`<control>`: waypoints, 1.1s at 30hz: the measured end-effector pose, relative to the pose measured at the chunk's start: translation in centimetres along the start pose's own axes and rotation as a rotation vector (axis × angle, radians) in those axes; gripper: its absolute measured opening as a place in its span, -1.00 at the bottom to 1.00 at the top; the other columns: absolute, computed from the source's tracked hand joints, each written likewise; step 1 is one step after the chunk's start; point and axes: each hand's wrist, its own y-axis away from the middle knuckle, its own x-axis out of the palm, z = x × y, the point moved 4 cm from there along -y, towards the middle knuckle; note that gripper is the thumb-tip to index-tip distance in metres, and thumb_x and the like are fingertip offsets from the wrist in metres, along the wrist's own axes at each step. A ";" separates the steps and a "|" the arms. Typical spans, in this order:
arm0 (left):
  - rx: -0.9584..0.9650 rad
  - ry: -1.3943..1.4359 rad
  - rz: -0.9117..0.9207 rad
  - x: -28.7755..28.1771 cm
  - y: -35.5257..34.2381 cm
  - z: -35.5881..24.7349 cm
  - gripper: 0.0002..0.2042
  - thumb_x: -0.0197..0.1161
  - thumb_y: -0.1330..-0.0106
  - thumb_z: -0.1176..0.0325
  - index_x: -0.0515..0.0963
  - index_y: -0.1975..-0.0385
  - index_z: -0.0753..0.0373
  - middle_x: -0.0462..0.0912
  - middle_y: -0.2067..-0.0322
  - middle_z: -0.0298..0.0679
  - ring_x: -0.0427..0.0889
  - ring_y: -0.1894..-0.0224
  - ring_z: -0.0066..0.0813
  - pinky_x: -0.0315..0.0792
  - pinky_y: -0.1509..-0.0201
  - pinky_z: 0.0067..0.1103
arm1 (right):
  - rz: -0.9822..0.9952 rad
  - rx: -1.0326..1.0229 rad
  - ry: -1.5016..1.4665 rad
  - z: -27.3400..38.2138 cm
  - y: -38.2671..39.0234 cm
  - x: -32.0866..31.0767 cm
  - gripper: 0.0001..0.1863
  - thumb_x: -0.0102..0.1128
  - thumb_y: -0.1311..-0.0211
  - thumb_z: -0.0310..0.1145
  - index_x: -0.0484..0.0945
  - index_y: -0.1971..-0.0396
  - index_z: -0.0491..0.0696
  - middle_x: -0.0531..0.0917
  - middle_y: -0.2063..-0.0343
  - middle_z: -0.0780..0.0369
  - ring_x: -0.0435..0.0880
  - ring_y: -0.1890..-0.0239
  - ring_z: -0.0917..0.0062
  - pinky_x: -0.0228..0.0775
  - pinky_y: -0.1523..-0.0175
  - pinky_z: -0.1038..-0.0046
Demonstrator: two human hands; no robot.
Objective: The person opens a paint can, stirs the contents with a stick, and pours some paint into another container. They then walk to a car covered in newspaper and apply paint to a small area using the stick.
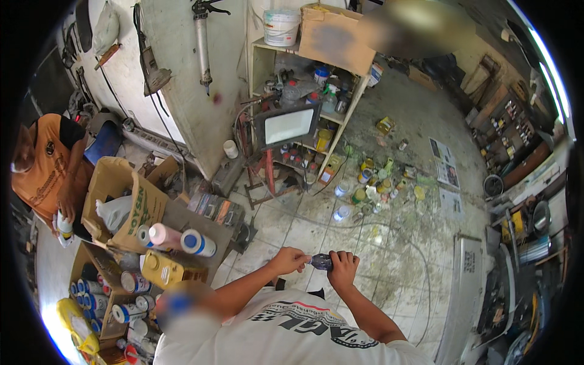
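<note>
At the lower centre of the head view, my right hand [342, 267] is closed round a small dark cylindrical object [320, 261], perhaps a bottle, held sideways in front of my body. My left hand [289, 260] pinches at the left end of that object, on a small light-coloured part too small to make out clearly. Below and beyond my hands is a stained tiled floor [328, 231]. To the left, a pink-capped bottle [164, 237], a white can with a blue rim [198, 242] and a yellow metal container [167, 271] sit together.
A co-worker in orange [52, 170] holds a white can at left, beside cardboard boxes [109, 176]. Ahead stand a shelf unit [261, 64] and a floodlight [289, 128]. Several paint containers [359, 194] lie on the floor. Metal panels [468, 286] and clutter line the right.
</note>
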 end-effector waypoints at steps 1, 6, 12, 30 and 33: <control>-0.079 0.019 -0.011 -0.7 -2.5 -0.8 -0.56 0.37 -0.52 0.05 0.73 0.29 0.44 0.78 0.47 -0.17 0.80 0.47 -0.45 0.63 0.36 -0.53 | -0.034 -0.017 0.011 -1.2 -2.3 0.1 -0.61 0.27 -0.05 -0.48 0.67 0.06 0.12 0.62 0.23 0.26 0.55 0.07 0.27 0.23 -0.10 0.07; -0.438 0.271 -0.077 -4.6 -10.5 -0.4 -0.44 0.32 -0.53 -0.05 0.72 0.35 0.50 0.79 0.49 -0.10 0.81 0.53 -0.40 0.60 0.50 -0.54 | 0.044 -0.136 0.029 -4.0 -12.0 3.5 -0.53 0.35 0.01 -0.45 0.66 -0.01 0.12 0.62 0.16 0.23 0.55 0.02 0.24 0.24 -0.14 0.07; -0.285 0.035 -0.210 -10.5 -17.4 -3.2 -0.51 0.38 -0.51 0.03 0.74 0.32 0.49 0.80 0.48 -0.11 0.83 0.48 -0.38 0.70 0.37 -0.51 | 0.273 -0.257 -0.233 -8.3 -23.2 11.0 -0.47 0.44 0.10 -0.41 0.66 -0.01 0.14 0.66 0.14 0.24 0.58 -0.04 0.25 0.24 -0.14 0.08; -0.387 0.113 -0.878 -11.4 -30.6 -12.1 -0.53 0.40 -0.44 -0.06 0.76 0.40 0.32 0.79 0.56 -0.17 0.82 0.52 -0.43 0.69 0.32 -0.46 | 0.363 -0.785 -0.437 -15.4 -47.6 18.1 -0.44 0.58 0.18 -0.33 0.67 0.02 0.11 0.64 0.02 0.23 0.53 -0.17 0.16 0.23 -0.34 -0.02; -0.457 0.375 -0.987 -10.6 -32.1 -10.7 -0.36 0.20 -0.55 -0.15 0.70 0.47 0.43 0.76 0.59 -0.11 0.79 0.60 -0.34 0.72 0.44 -0.37 | 0.215 -0.842 -0.444 -15.2 -47.7 19.3 -0.51 0.45 0.12 -0.37 0.66 0.05 0.09 0.63 0.05 0.22 0.55 -0.13 0.14 0.25 -0.23 -0.05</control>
